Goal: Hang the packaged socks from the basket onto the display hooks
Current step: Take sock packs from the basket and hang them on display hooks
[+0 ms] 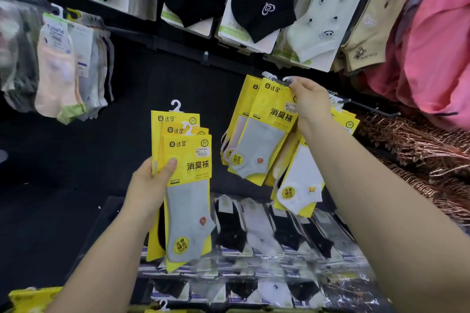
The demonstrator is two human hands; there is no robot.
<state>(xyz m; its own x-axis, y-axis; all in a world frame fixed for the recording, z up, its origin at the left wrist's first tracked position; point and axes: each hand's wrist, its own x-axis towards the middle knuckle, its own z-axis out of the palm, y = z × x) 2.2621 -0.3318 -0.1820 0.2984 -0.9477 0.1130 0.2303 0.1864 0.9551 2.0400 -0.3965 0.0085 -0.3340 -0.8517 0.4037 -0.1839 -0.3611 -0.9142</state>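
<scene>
Fingers clamped: left hand (150,185) on upright sock packs (188,185), hangers (176,105) up; right hand (309,101) on top of tilted pack (264,134)

The sock packs (187,160) have yellow card fronts, smooth, with a slight sheen. The socks (188,211) in them are grey knit cloth, matt. Their hook tabs (176,105) are smooth white plastic. Lower down, the wrapped packs (267,262) lie in clear plastic film, glossy and crinkled, catching the light. The back panel (76,147) looks matt black. The pink garment (432,46) is smooth cloth in soft folds. The pile of clothes hangers (407,142) shines like coppery metal.
</scene>
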